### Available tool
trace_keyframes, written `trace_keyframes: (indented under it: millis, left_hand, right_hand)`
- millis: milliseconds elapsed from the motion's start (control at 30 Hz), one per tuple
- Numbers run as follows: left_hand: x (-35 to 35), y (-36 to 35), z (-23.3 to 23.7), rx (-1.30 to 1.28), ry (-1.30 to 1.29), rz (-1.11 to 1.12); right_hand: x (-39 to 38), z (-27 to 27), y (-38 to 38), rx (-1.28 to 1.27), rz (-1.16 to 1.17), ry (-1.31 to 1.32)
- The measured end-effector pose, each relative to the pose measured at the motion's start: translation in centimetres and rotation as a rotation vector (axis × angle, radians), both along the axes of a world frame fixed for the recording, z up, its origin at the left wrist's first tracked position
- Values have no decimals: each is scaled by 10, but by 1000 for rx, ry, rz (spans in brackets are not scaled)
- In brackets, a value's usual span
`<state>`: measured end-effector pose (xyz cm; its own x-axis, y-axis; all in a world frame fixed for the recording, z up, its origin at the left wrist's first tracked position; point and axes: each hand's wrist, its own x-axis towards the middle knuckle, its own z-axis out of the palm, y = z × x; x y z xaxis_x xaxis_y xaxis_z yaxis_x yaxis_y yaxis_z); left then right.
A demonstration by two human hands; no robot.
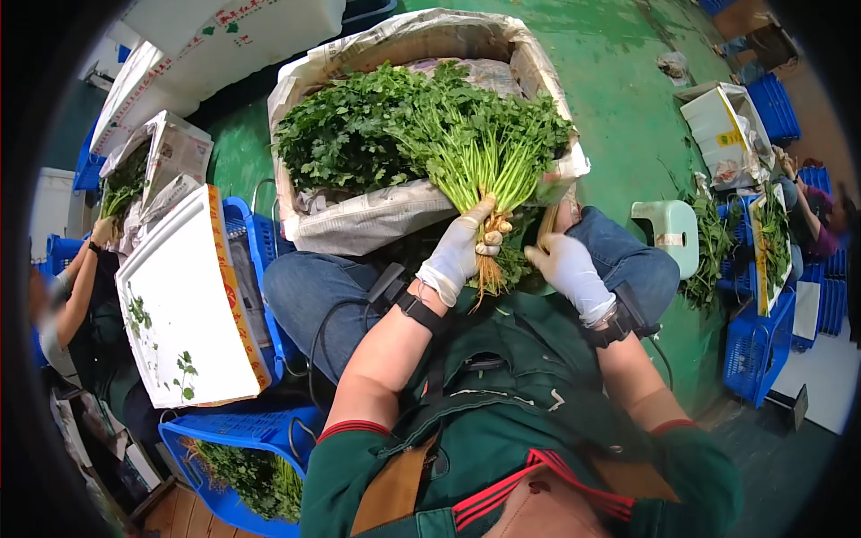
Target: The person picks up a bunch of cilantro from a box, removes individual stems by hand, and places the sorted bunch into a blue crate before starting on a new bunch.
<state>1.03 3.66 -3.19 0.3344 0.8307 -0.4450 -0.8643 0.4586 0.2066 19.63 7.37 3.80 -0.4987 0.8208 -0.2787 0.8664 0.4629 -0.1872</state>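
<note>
My left hand [459,249], in a white glove, is wrapped round the lower stems of a bunch of leafy greens [502,148], its pale roots hanging below the fist. The leaves of the bunch spread over the near right edge of a newspaper-lined box [368,224]. More dark green leaves [336,139] lie inside that box on the left. To the right of the roots is my right hand [567,269], also gloved, its fingers bent and blurred beside a thin brownish strand; whether it grips anything is unclear.
A white foam lid [184,314] with leaf scraps lies at the left, above a blue basket [242,430] of greens. A pale green stool [665,235] stands to the right. Co-workers' arms [76,291] show at far left, and another person [821,220] sits at far right.
</note>
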Motion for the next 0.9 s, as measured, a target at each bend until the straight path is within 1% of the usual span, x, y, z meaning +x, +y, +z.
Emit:
trace_keyframes:
  millis: [33,67,100,167,200,267,300,333,367,400,467,533,600,667,700,733,800,867,900]
  left_hand:
    - [1,0,4,-1,-3,4]
    - [3,-3,12,-22,69,38]
    - [4,-4,17,-40,145,68]
    - [5,-3,18,-45,176,55]
    - [6,-4,17,-57,200,49]
    - [9,-4,12,-90,192,74]
    - [9,-5,14,-91,176,88]
    - [7,-4,15,-91,160,105]
    - [4,-3,14,-46,133,73]
    - [3,-2,12,-47,127,84]
    - [2,-3,18,-89,153,40]
    - [3,-3,20,-71,146,34]
    - [4,-3,23,-93,209,43]
    - [3,-2,22,-103,205,32]
    - [3,-3,20,-79,172,35]
    - [3,-3,19,-56,141,35]
    - [5,-4,18,-100,166,17]
    - [3,-2,20,-77,106,38]
    - [3,-2,18,-64,95,30]
  right_hand:
    - [-15,16,5,-25,-41,218]
    - [-31,29,8,-54,-88,437]
    - [-47,34,12,64,-73,578]
    - [-85,35,28,171,-137,596]
    - [-100,21,39,247,-158,525]
    - [-126,20,60,-11,-189,166]
    - [-128,19,65,-10,-190,172]
    - [-126,13,70,-75,-213,300]
    - [-123,8,76,-142,-230,424]
    - [-113,2,78,-209,-254,671]
    - [-100,46,59,-228,-338,1025]
    - [-79,75,40,-76,-352,1088]
    - [-53,93,13,-78,-402,1176]
    - [-28,102,-8,-91,-431,1223]
    - [-18,103,-11,-36,-463,1233]
    - [-10,108,-9,-38,-454,1319]
    - [1,129,1,-112,-516,1527]
    - [14,147,13,-91,-429,1634]
    - [12,156,10,-63,-430,1710]
